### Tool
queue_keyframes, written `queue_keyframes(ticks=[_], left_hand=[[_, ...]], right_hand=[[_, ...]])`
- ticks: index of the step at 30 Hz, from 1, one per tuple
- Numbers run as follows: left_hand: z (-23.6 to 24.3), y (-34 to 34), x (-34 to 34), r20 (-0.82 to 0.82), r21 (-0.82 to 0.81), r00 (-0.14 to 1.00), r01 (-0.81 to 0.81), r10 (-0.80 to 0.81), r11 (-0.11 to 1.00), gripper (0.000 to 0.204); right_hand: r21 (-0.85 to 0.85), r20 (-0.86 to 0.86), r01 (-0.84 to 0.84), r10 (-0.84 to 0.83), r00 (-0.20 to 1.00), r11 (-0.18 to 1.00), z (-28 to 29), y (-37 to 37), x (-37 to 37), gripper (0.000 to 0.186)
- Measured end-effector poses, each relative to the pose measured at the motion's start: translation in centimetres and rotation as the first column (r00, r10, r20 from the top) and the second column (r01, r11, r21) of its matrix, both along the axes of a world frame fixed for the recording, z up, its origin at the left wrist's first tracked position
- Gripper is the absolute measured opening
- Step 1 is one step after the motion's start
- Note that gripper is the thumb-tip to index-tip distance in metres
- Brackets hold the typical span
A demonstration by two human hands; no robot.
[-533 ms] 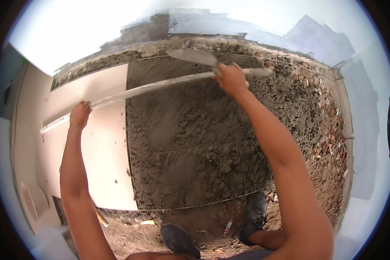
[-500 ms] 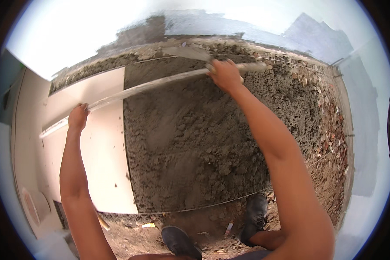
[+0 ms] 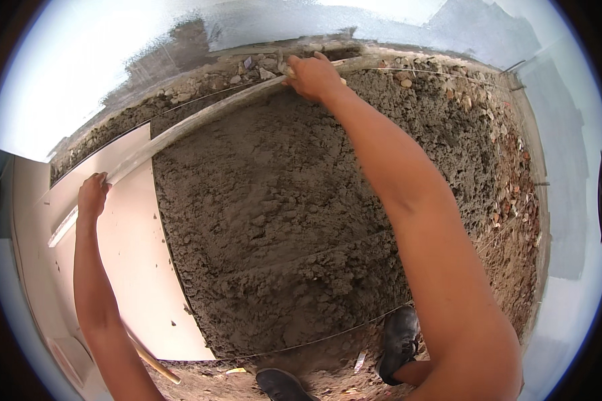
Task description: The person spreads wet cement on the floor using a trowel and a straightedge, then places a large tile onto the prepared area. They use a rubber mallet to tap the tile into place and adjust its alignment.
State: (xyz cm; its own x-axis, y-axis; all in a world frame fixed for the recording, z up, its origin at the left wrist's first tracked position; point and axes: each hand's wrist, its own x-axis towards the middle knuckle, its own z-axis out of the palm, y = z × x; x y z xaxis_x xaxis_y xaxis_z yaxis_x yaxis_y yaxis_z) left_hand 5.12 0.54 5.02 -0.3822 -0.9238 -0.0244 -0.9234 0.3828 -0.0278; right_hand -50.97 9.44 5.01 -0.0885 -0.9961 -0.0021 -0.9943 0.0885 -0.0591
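A long, pale straightedge (image 3: pixel 201 119) slants from the large cream tile (image 3: pixel 137 267) at the left to the far side of a bed of dark, damp mortar (image 3: pixel 267 194). My left hand (image 3: pixel 95 195) is closed round it above the tile, near its left end. Farther off to the right, my right hand (image 3: pixel 316 77) grips the bar by the far edge of the bed. A trowel is in this same hand; only a bit of its handle (image 3: pixel 343 81) shows, and the blade is hard to make out. The bar's underside is hidden.
Thin strings (image 3: pixel 301 345) run along the near and far sides of the mortar. Rubble (image 3: pixel 512 194) borders it at the right, before a grey-blue wall (image 3: pixel 562 180). My dark shoes (image 3: pixel 399 337) stand on the dirt at the near edge. A wooden handle (image 3: pixel 157 364) lies near the tile.
The right hand and its end of the straightedge have moved farther away and a little left. My left hand has shifted left and slightly nearer. The trowel blade, visible before, no longer shows clearly.
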Motion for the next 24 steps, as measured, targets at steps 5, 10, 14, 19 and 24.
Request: queue_keyframes(ticks=[5,10,14,19,24], left_hand=[[-0.8,0.2,-1.3,-0.044,0.003,0.998,0.049,-0.049,0.999,0.032],[-1.7,-1.9,1.4,0.1,0.019,0.99,0.097,-0.098,0.995,0.03],[-1.6,-0.7,0.2,0.064,0.008,0.995,0.078,-0.078,0.997,0.03],[-2.0,-0.5,4.3,0.119,-0.01,0.984,-0.129,0.129,0.992,0.021],[-1.6,1.3,3.6,0.078,-0.051,0.988,-0.127,0.131,0.991,0.021]], right_hand=[[-0.064,0.026,0.026,-0.025,0.999,0.998,-0.5,3.4,-2.3,0.041],[-0.097,0.129,0.036,-0.023,0.991,0.995,0.0,5.4,-2.0,0.045],[-0.17,0.139,-0.008,0.032,0.99,0.985,-0.3,5.9,-2.3,0.053],[-0.161,0.187,-0.016,0.047,0.981,0.987,-1.0,5.8,-1.9,0.058],[-0.199,0.182,-0.04,0.077,0.98,0.979,-2.1,6.0,-2.7,0.057]])
